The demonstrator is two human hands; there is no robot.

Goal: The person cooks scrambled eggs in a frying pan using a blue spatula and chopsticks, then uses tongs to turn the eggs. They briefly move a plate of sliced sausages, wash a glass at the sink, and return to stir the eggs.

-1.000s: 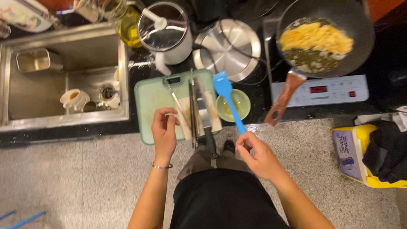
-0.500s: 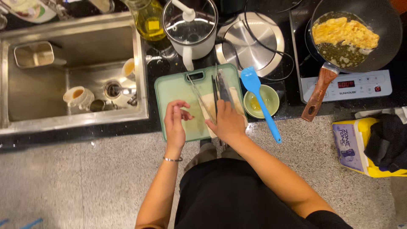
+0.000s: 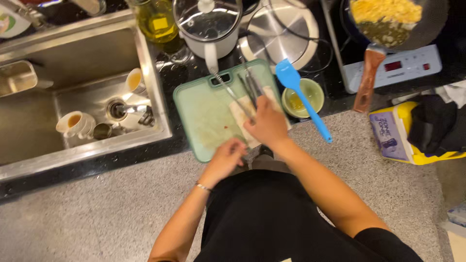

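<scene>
Nearest, the left hand [image 3: 224, 157] rests at the front edge of the pale green cutting board [image 3: 204, 114], its fingers curled narrow against the board; whether they pinch anything I cannot tell. Just beyond it, the right hand [image 3: 266, 123] lies over a pale flat sheet [image 3: 242, 119] on the board, fingers closed on the handles of metal tongs [image 3: 250, 87], which point away across the board's far right corner. Beside the board to the right sits a small green bowl [image 3: 303, 97], with a blue spatula [image 3: 298, 94] laid slantwise across it. To the left, the steel sink [image 3: 155, 97] holds cups and small dishes. Farther back on the dark worktop [image 3: 179, 73] stand a white pot with a glass lid [image 3: 208, 24], a bottle of oil [image 3: 158, 22], a steel lid [image 3: 286, 36], and a frying pan [image 3: 393, 22] of yellow food on a white cooker [image 3: 393, 68].
</scene>
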